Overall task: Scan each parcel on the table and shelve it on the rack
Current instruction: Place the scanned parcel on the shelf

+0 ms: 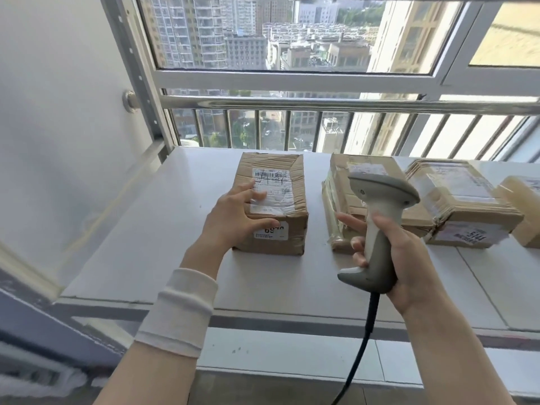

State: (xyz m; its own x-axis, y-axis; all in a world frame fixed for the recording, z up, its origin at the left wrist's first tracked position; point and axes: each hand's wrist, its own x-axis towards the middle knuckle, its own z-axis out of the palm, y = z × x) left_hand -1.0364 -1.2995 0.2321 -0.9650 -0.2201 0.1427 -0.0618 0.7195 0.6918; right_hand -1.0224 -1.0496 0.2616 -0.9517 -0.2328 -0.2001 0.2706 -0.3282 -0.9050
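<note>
A brown cardboard parcel (pixel 287 200) with a white shipping label on top and a numbered sticker on its near side sits on the white shelf (pixel 152 235). My left hand (pixel 236 213) rests on its near left corner, fingers spread over the top and thumb on the front face. My right hand (pixel 388 252) grips the handle of a grey barcode scanner (pixel 380 217), held upright to the right of that parcel, its black cable hanging down.
Three more taped parcels (pixel 347 188) (pixel 464 206) (pixel 523 211) line the shelf to the right, behind the scanner. A window with a metal railing (pixel 292 102) runs behind the shelf. A grey rack upright (pixel 137 68) stands at the left.
</note>
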